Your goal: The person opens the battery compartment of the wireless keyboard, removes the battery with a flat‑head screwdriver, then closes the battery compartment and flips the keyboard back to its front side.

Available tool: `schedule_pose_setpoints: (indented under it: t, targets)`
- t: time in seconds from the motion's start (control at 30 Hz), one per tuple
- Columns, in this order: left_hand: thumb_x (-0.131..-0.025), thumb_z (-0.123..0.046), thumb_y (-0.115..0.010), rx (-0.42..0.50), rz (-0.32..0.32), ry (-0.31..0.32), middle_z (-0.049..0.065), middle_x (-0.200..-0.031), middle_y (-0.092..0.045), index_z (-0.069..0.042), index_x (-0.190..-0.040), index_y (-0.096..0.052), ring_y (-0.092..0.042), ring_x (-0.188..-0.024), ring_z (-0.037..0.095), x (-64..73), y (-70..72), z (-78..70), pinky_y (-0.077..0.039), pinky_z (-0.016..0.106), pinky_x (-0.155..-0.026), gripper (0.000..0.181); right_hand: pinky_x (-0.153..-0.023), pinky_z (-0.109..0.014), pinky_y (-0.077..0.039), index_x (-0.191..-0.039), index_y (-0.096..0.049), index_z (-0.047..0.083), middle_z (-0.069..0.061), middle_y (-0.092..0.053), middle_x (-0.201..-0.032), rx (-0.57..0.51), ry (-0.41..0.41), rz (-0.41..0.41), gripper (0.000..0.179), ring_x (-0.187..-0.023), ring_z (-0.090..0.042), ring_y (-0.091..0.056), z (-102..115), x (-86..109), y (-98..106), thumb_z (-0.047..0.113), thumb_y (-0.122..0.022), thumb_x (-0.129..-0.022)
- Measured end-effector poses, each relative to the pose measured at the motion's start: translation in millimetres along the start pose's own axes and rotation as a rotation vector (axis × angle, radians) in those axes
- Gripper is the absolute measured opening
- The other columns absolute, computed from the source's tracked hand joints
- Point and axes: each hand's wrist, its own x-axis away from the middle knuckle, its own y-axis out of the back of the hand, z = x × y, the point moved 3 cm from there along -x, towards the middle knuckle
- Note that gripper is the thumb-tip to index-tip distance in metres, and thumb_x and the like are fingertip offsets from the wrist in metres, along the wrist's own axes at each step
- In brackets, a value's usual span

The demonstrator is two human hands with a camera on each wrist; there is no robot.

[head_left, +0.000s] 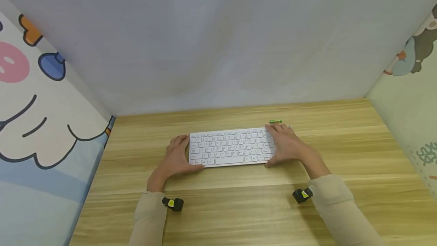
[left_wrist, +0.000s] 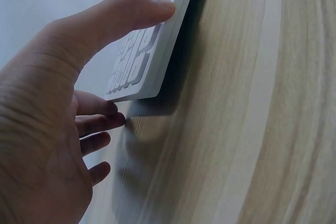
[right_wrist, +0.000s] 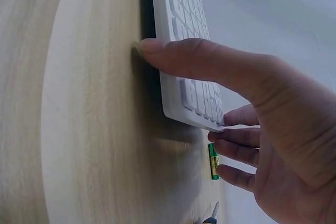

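A white keyboard (head_left: 232, 147) lies between my two hands, keys facing up, its long side running left to right. My left hand (head_left: 174, 158) grips its left end, the thumb on the near edge and the fingers at the far corner. At the right end my right hand (head_left: 286, 143) holds it the same way, thumb near and fingers far. In both wrist views a dark shadow shows along the near edge of the keyboard (left_wrist: 157, 72). Just beyond the right fingers lies a green battery (head_left: 275, 121).
The wooden table (head_left: 222, 204) meets a pale back wall (head_left: 218, 67), with cartoon-printed walls at left and right. A metal-tipped tool with an orange and black handle (right_wrist: 210, 220) lies near the right hand, partly cut off in the right wrist view.
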Motion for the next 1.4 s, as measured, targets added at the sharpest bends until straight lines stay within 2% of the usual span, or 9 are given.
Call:
schedule_pose_setpoints:
  t: [0.3, 0.53, 0.73, 0.97, 1.3, 1.4]
  targets:
    - [-0.067, -0.062, -0.085, -0.049, -0.018, -0.01, 0.019, -0.162, -0.032, -0.002, -0.159, -0.029, -0.022, -0.154, 0.04, -1.2, -1.8, -0.6, -0.022, 0.064, -0.126, 0.124, -0.12, -0.071, -0.029, -0.154, -0.034, -0.007, -0.027, -0.045, -0.153, 0.025, -0.023, -0.001, 0.129, -0.142, -0.049, -0.041, 3, 1.4, 1, 0.05, -0.095, -0.055]
    - [-0.067, -0.061, -0.085, -0.069, -0.028, -0.016, 0.019, -0.162, -0.033, -0.002, -0.159, -0.029, -0.023, -0.153, 0.04, -0.8, -1.8, -0.4, -0.023, 0.063, -0.126, 0.123, -0.123, -0.068, -0.027, -0.156, -0.031, -0.006, -0.026, -0.044, -0.153, 0.025, -0.034, 0.002, 0.133, -0.141, -0.047, -0.041, 4, 4.2, -1, 0.053, -0.095, -0.056]
    - [-0.067, -0.061, -0.084, -0.054, -0.029, -0.015, 0.019, -0.163, -0.032, -0.003, -0.16, -0.028, -0.022, -0.154, 0.041, 0.3, -2.5, 1.0, -0.022, 0.064, -0.126, 0.124, -0.122, -0.066, -0.03, -0.156, -0.031, -0.005, -0.025, -0.045, -0.152, 0.021, -0.034, -0.011, 0.134, -0.14, -0.048, -0.042, 3, 8.1, -4, 0.055, -0.095, -0.055]
    - [-0.067, -0.062, -0.084, -0.041, -0.02, 0.009, 0.017, -0.165, -0.029, -0.007, -0.162, -0.026, -0.019, -0.156, 0.04, 2.9, -3.0, -0.1, -0.016, 0.063, -0.128, 0.124, -0.125, -0.064, -0.025, -0.159, -0.026, -0.003, -0.024, -0.039, -0.159, -0.018, -0.056, 0.003, 0.139, -0.144, -0.047, -0.037, 1, 11.2, -3, 0.057, -0.096, -0.054]
    - [-0.069, -0.062, -0.084, -0.044, -0.022, 0.006, 0.016, -0.166, -0.029, -0.006, -0.162, -0.026, -0.02, -0.155, 0.041, 1.5, -3.2, 4.2, -0.017, 0.066, -0.127, 0.123, -0.124, -0.065, -0.027, -0.159, -0.027, 0.0, -0.022, -0.039, -0.16, -0.019, -0.04, -0.008, 0.14, -0.145, -0.047, -0.036, -3, 9.0, -5, 0.061, -0.095, -0.053]
    - [-0.072, -0.061, -0.082, -0.044, -0.022, -0.006, 0.017, -0.166, -0.028, -0.006, -0.162, -0.025, -0.019, -0.155, 0.042, -0.1, -1.4, 4.2, -0.018, 0.067, -0.126, 0.119, -0.124, -0.065, -0.028, -0.159, -0.027, -0.001, -0.022, -0.038, -0.161, -0.019, -0.037, -0.001, 0.138, -0.145, -0.047, -0.036, -3, 9.5, -3, 0.06, -0.095, -0.055]
